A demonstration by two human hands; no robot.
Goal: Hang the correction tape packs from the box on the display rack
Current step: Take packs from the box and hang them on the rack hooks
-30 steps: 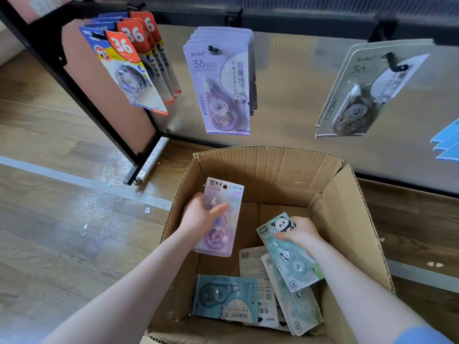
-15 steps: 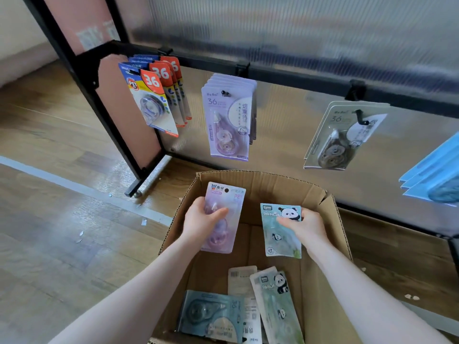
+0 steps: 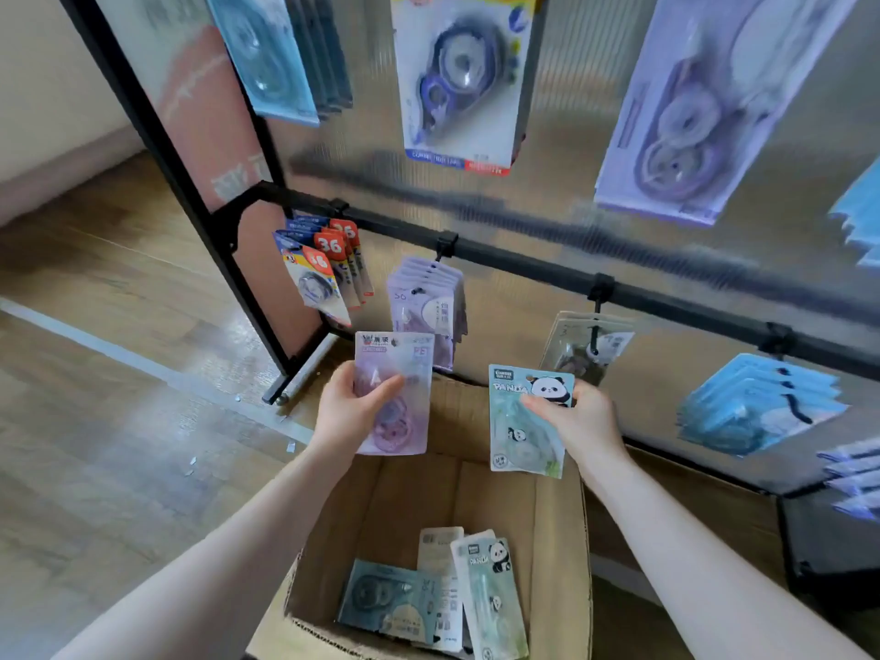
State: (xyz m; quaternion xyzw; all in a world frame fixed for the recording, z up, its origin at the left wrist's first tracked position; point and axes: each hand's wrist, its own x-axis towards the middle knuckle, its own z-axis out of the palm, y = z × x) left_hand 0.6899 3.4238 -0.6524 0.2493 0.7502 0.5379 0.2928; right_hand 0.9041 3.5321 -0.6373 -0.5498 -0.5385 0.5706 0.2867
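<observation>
Landmark: the cardboard box (image 3: 557, 540). Above its far-left rim, your left hand (image 3: 350, 412) grips a lilac pack (image 3: 394, 393), thumb across the blister; header writing blurred, "PE" legible. Above the far-right rim, your right hand (image 3: 578, 421) pinches a mint "PANDA" pack (image 3: 514, 440) with a panda picture. Inside the box lies another "PANDA" pack (image 3: 490, 593). Beyond the box, rack packs (image 3: 324, 273) read "36".
</observation>
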